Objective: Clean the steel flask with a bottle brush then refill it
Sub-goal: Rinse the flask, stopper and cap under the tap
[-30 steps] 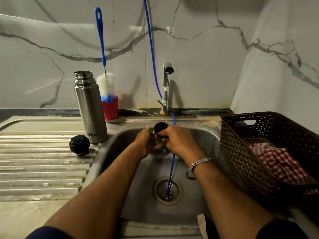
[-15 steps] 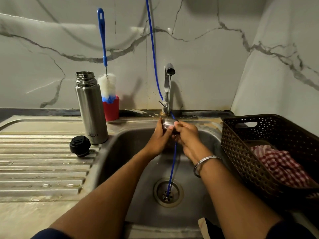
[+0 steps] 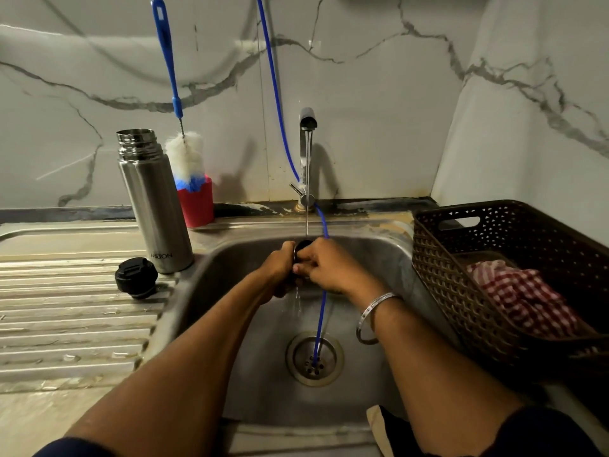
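Note:
The steel flask (image 3: 153, 199) stands open and upright on the drainboard left of the sink (image 3: 379, 258). Its black stopper (image 3: 136, 277) lies in front of it. The blue-handled bottle brush (image 3: 183, 150) stands in a red cup (image 3: 197, 206) behind the flask. Over the sink, my left hand (image 3: 278, 268) and my right hand (image 3: 324, 265) both grip the flask's small steel cup lid (image 3: 301, 248), dark inside, under the thin stream from the tap (image 3: 307, 150). Most of the lid is hidden by my fingers.
A blue hose (image 3: 319, 324) runs down the wall past the tap into the drain (image 3: 314, 359). A brown woven basket (image 3: 494, 258) holding a red checked cloth (image 3: 524, 301) sits right of the sink. The ribbed drainboard (image 3: 66, 324) lies to the left.
Both hands moved back toward the tap half a second ago, with the lid's steel side up. Now they have come forward and lower, and the lid's dark opening faces up under the stream.

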